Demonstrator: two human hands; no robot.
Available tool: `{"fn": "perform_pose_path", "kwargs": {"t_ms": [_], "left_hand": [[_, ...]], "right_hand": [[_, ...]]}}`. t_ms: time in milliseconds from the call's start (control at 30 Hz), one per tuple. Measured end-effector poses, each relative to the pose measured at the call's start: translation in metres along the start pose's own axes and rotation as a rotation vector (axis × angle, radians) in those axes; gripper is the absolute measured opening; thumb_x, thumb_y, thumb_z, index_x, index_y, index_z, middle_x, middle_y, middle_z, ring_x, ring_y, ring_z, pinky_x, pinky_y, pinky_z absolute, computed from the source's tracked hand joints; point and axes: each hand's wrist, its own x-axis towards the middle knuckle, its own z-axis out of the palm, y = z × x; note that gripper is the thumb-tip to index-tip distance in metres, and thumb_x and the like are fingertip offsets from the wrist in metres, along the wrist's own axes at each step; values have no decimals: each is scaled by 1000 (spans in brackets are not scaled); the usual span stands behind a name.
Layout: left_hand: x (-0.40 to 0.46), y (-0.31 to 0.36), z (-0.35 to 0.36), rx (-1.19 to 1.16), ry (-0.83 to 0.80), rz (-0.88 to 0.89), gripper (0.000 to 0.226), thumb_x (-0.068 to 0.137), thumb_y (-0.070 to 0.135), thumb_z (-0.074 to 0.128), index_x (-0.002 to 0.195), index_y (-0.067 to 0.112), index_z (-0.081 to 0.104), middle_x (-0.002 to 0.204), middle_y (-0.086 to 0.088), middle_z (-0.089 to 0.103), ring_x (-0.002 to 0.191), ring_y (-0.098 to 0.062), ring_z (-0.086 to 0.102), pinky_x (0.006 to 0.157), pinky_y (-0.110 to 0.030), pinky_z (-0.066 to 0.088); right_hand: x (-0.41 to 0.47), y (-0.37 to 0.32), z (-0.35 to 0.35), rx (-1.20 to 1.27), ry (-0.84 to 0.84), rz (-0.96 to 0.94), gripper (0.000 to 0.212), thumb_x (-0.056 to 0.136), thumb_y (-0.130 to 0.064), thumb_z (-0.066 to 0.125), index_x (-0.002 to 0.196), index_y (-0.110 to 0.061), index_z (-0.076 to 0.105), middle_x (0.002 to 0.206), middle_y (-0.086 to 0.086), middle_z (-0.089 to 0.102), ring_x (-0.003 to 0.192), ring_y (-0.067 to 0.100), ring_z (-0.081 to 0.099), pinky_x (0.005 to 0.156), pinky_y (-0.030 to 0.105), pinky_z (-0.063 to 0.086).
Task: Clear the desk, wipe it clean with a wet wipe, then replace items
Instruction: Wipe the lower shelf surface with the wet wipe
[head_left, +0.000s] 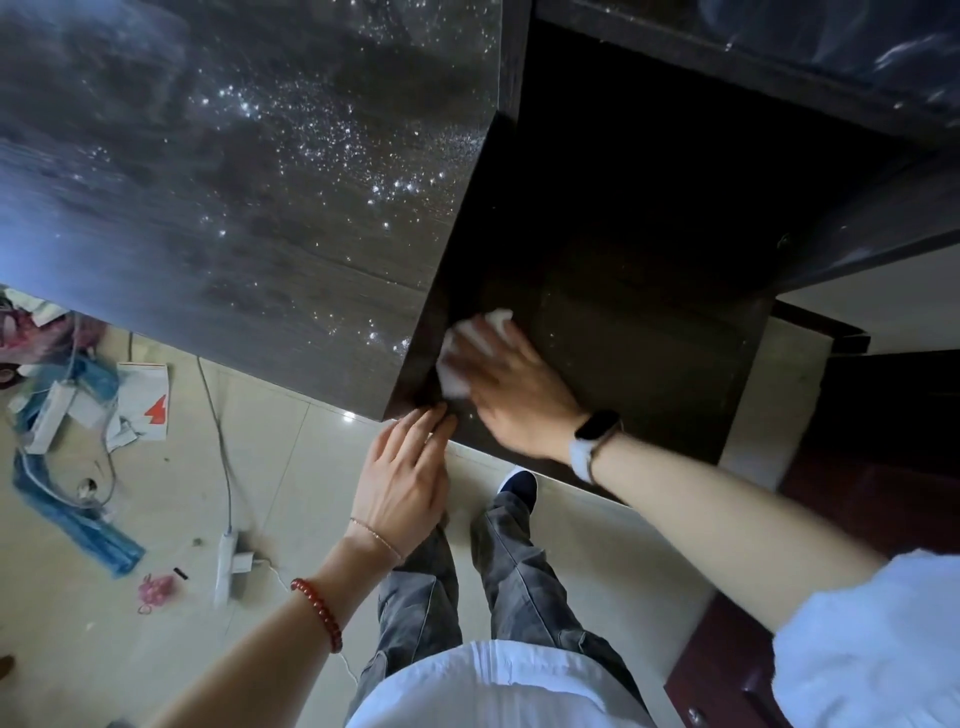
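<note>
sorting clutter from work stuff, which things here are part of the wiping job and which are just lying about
Part of the job:
- wet wipe, pressed under the right hand
- dark desk, wet and speckled
- left hand, fingertips on the desk's corner

Lying about on the floor:
- power strip
- blue plastic bag
- pink hair ties
- white packaging

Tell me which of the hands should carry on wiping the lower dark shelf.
Right. The right hand already presses the wet wipe flat on the lower shelf; the left hand only touches the desk corner.
</note>
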Motion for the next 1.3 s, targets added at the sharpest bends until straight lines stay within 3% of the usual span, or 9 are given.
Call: {"fn": "perform_pose_path", "kwargs": {"t_ms": [200,367,500,633,733,833,1000,1100,1300], "left_hand": [[-16,-16,-6,40,28,-172,41,83,18,33,117,6,52,114,-18,60,104,-33,55,87,-39,38],[-14,-11,-4,182,-89,-228,50,83,24,31,124,2,50,116,-20,60,109,-40,55,94,-52,42],[-18,-13,-1,176,-131,-224,52,82,23,31,127,3,47,122,-21,56,117,-41,50,98,-52,38],[-16,-10,-2,162,-149,-216,51,83,25,31,126,3,48,121,-22,56,115,-40,50,96,-52,40],[-12,-2,-3,151,-147,-173,49,84,25,33,125,5,50,122,-21,56,114,-40,52,92,-51,44],[-7,4,-1,156,-140,-160,46,81,23,44,123,5,53,121,-22,57,112,-42,53,91,-53,45],[-7,7,0,133,-144,-157,49,81,24,36,123,4,51,121,-23,55,115,-38,45,89,-49,46],[-4,14,-2,126,-143,-105,50,80,25,34,120,3,54,116,-23,58,109,-41,53,86,-49,48],[14,32,-5,89,-120,-24,50,79,22,36,120,2,54,116,-20,60,105,-36,56,87,-43,49]], "right_hand": [[-25,1,3,-36,-47,-149,54,83,-22,30,136,-17,40,145,6,39,135,30,33,112,45,10],[12,45,-18,59,95,482,51,93,-30,28,143,-19,27,152,14,22,140,37,12,113,53,14],[-36,-33,17,2,47,73,51,88,-35,30,137,-22,37,148,9,34,136,38,25,110,55,17],[-70,-10,15,-30,-35,-15,50,90,-33,27,139,-24,32,150,3,30,138,32,25,111,49,14],[-46,48,-5,-25,77,280,49,88,-26,31,137,-21,34,149,10,30,136,36,22,109,52,20],[-20,64,-15,81,182,703,50,93,-32,28,142,-21,29,152,11,22,139,40,12,113,53,10],[-78,-39,24,13,14,123,47,90,-34,31,135,-25,40,150,5,28,137,35,17,111,51,11],[-124,-19,30,26,-30,59,40,92,-33,31,126,-29,53,150,3,25,140,27,12,114,44,7],[-137,14,20,51,-47,-10,41,92,-30,33,130,-35,47,149,8,26,139,30,16,114,43,8]]}}
